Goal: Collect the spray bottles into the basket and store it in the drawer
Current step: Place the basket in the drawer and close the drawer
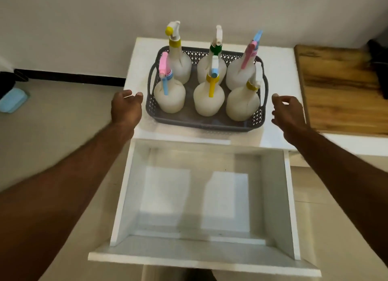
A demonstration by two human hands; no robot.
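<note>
A grey perforated basket [201, 124] stands on the white cabinet top [279, 71]. Several white spray bottles [209, 100] with coloured nozzles stand upright inside it in two rows. My left hand [126, 108] hovers just left of the basket's left handle, fingers loosely curled, holding nothing. My right hand [288, 113] hovers just right of the basket's right side, fingers relaxed and empty. Neither hand touches the basket. Below the cabinet top, the white drawer [134, 196] is pulled out wide and has nothing in it.
A wooden board [340, 87] lies on the surface to the right of the cabinet. A light blue object [12, 101] sits on the floor at far left. A white wall runs behind the cabinet.
</note>
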